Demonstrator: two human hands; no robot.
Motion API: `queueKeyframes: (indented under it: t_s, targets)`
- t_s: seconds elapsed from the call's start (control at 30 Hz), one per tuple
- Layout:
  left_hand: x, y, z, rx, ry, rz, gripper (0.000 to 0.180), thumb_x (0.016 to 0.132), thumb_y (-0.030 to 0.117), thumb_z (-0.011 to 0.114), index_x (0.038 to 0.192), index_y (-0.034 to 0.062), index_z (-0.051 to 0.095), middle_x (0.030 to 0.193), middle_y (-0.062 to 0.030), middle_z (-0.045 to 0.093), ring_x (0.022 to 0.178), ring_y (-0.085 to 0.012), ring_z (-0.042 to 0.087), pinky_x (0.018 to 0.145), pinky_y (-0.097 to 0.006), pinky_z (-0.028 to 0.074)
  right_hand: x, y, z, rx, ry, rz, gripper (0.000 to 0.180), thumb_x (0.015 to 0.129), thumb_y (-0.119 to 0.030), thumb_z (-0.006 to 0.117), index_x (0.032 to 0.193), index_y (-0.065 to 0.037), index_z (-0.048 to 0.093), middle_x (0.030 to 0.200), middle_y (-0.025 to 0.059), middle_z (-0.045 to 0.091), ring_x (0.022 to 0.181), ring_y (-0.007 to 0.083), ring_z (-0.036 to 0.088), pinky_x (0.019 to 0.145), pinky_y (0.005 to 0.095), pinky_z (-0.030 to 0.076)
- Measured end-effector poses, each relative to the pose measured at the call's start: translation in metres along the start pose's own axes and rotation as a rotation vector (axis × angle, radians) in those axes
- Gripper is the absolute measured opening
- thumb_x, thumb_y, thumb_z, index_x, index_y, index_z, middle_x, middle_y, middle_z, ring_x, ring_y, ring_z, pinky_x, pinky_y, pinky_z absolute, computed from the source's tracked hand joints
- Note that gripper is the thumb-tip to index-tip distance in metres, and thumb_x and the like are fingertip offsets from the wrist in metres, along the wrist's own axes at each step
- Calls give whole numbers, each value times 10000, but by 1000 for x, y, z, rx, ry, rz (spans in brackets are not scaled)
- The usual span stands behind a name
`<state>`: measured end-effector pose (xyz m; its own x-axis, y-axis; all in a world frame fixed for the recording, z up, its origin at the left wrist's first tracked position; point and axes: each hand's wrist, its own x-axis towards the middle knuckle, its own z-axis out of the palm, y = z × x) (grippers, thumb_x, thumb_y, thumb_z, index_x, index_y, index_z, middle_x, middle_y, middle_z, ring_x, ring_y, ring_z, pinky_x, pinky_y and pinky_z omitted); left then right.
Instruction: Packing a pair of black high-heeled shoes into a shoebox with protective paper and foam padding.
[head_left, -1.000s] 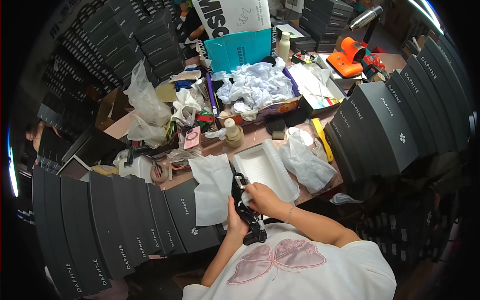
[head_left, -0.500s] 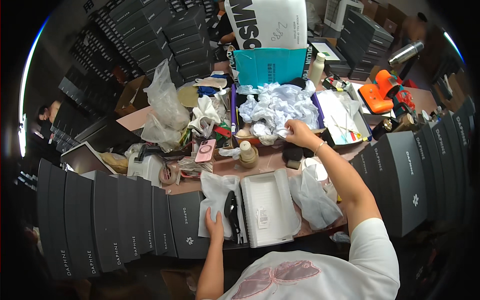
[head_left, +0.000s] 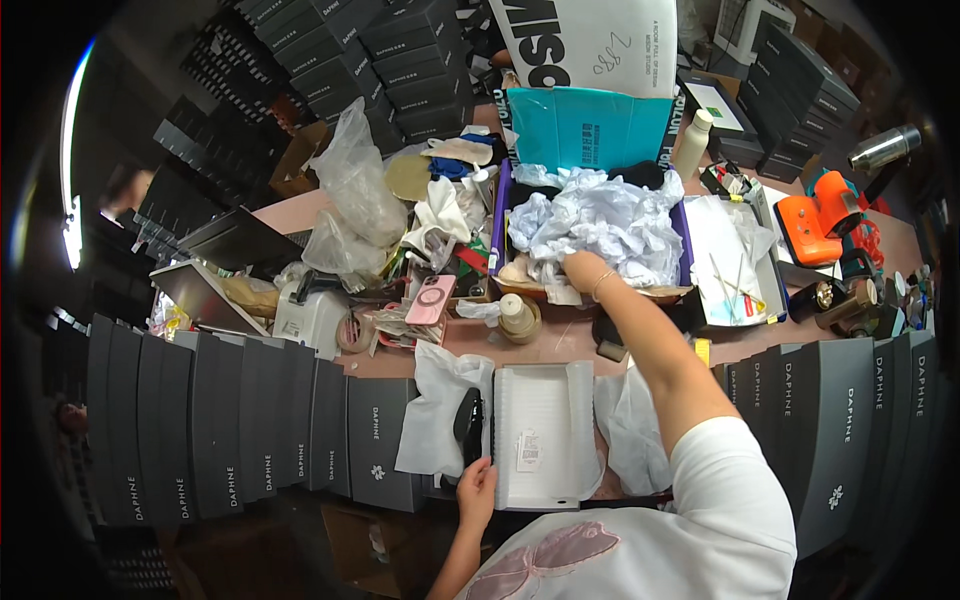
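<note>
My right hand (head_left: 585,272) reaches into a pile of crumpled white tissue paper (head_left: 625,225) inside a purple-edged box (head_left: 686,250); its fingertips are hidden. My left hand (head_left: 477,488) is at the near end of a black shoe (head_left: 468,425), its fingers bent together by the box edge; what they grip is hidden. The shoe lies against white tissue paper (head_left: 430,415), which spreads over a dark shoebox. Right beside it, an open white-lined box part (head_left: 565,430) holds only a small printed slip (head_left: 528,452).
Rows of dark shoeboxes (head_left: 240,430) stand at left, and more shoeboxes (head_left: 835,430) at right. A pump-topped bottle (head_left: 518,318) and pink phone (head_left: 432,300) sit ahead. White packing sheet (head_left: 632,430) lies under my right arm. An orange tape dispenser (head_left: 820,222) is far right.
My right hand has gone deeper into the crumpled paper. My left hand has moved from the tissue sheet down to the shoe's near end, its fingers closing. The whole view has shifted slightly.
</note>
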<state>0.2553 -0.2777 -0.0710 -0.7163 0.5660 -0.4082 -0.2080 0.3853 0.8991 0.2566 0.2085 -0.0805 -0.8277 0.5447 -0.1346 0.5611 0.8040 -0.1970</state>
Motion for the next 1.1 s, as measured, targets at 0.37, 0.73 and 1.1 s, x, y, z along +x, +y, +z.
queueKeyframes:
  t_s: [0.37,0.73,1.1]
  targets:
    - [17,28,46,129,-466,82,306,904,107,610,1175,-27,566,1025,-110,640,892,-138,620,820,-250,496,-325,-40,11,315,-226,274,399,730,-353,724,924,-14,642,918,176,659,857,349,627,753,442,485]
    - [25,79,76,-33,-688,85,787,858,317,686,1448,52,238,1373,-161,409,1246,-272,428,1039,-427,358,-382,-75,-25,494,309,231,268,683,-20,633,951,-19,626,879,141,583,870,353,534,787,435,443]
    - [84,129,16,-900,-345,-471,434,870,332,438,1188,63,557,1205,-94,594,1127,-284,558,990,-437,430,-369,-159,-102,923,528,354,384,809,-54,671,1172,4,560,1028,112,629,911,190,609,800,308,491]
